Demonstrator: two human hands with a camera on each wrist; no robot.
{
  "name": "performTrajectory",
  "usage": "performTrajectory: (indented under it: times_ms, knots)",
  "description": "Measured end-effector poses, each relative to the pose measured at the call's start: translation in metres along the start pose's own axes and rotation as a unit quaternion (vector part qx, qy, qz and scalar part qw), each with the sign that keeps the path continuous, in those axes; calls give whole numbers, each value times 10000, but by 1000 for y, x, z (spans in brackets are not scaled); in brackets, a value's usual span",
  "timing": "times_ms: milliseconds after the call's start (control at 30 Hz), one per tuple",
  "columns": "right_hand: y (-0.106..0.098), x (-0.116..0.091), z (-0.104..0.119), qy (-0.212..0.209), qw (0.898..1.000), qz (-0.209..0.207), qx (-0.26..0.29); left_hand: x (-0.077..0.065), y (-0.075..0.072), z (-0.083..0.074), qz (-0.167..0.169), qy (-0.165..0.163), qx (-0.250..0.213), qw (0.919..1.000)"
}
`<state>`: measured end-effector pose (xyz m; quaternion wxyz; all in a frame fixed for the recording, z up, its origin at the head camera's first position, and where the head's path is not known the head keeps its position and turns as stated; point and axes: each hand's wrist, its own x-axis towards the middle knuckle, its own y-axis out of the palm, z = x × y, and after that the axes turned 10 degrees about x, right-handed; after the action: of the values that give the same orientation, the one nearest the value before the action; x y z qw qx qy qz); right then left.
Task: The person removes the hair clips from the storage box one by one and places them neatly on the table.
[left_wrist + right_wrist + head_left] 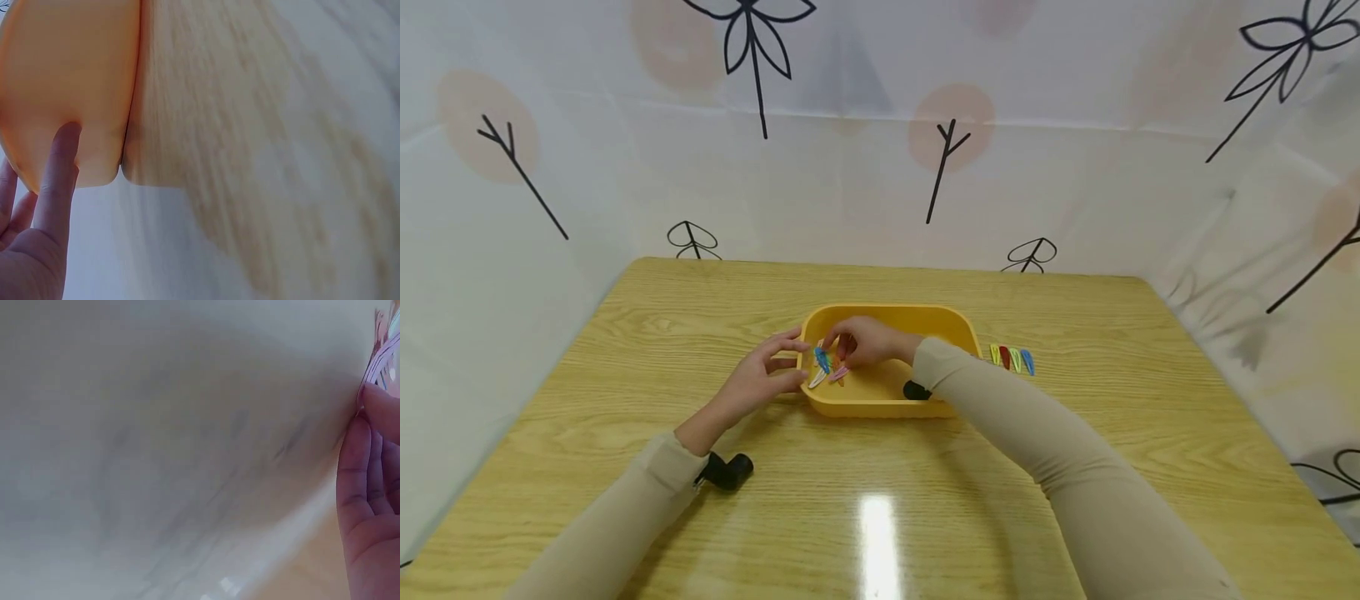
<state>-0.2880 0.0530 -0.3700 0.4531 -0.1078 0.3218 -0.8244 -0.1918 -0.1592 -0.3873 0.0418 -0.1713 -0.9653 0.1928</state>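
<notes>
A yellow plastic basin (880, 409) stands on the table, with several colourful hair clips at its left end. Among them are a blue clip (822, 360) and a white clip (817, 379). My right hand (867, 340) reaches into the basin over these clips. Its thumb and fingertips pinch a pinkish-purple hair clip (374, 367) in the right wrist view. At the basin's left end, my left hand (758, 377) rests with spread, fairly straight fingers touching the rim. The left wrist view shows a fingertip (67, 134) against the outer wall.
Right of the basin, a yellow clip (995, 354), a dark red clip (1004, 357), a light green clip (1016, 360) and a blue clip (1027, 362) lie in a row on the wooden table (820, 500). A patterned white cloth (850, 192) hangs behind.
</notes>
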Motion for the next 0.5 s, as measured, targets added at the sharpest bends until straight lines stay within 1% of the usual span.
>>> performTrajectory:
  times_ms: [233, 333, 400, 500]
  knots:
    - [-7, -7, 0, 201, 9995, -121, -232, 0, 0, 0, -17, 24, -21, 10000]
    - [-10, -9, 1, 287, 9991, -204, -227, 0, 0, 0, -13, 30, -48, 10000]
    - [-12, -11, 3, 346, 9992, -134, -169, 0, 0, 0, -20, 18, -46, 10000]
    - [-14, -14, 4, 408, 9991, 117, -61, 0, 0, 0, -24, -1, -42, 10000]
